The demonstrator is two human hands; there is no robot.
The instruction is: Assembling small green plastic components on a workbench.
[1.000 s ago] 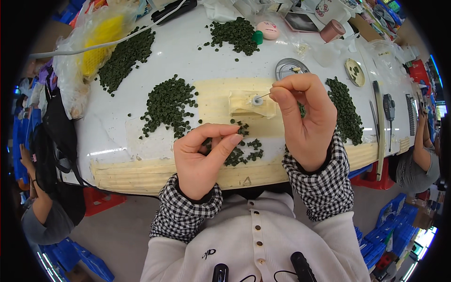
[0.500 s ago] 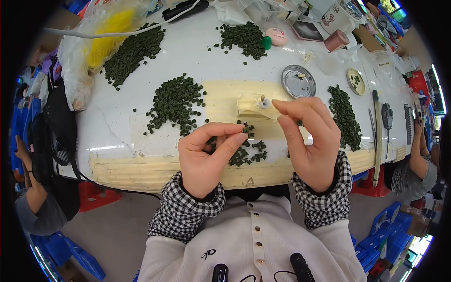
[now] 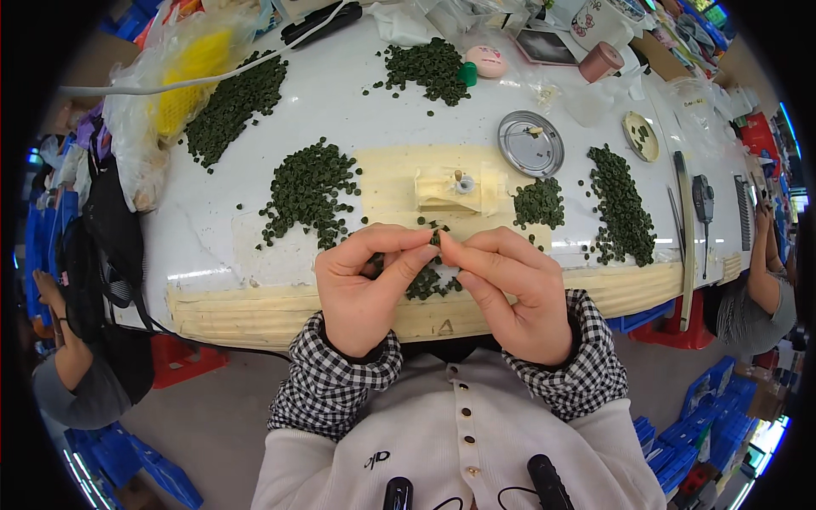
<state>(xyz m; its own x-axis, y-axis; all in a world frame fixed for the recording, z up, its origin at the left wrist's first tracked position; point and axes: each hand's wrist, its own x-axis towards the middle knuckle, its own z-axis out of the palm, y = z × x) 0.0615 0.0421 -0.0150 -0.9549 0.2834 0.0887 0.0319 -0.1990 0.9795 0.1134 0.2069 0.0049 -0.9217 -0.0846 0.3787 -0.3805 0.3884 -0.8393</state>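
Observation:
Between the thumb and forefinger of my left hand [image 3: 361,285] is a small dark green piece [image 3: 436,238]; its exact kind is too small to tell. My right hand [image 3: 518,293] meets it from the other side, forefinger tip against the piece. The right thumb is tucked lower, beside the bent fingers, and anything held there is hidden. Below the fingertips lies a small heap of dark green pieces [image 3: 422,287], partly covered by my hands. Just beyond stands a cream, tape-covered block [image 3: 438,195] with a small pale peg [image 3: 464,183] on top.
Larger heaps of green pieces [image 3: 310,191] lie left, at the back and at right. A round metal lid [image 3: 531,144] and a small cream dish [image 3: 640,136] are at far right. A white cable [image 3: 170,85] crosses the back left. Other people's arms show at both sides.
My right hand has moved left and down from beside the block's peg to my left hand's fingertips. My left hand has stayed nearly in place, still pinching the piece.

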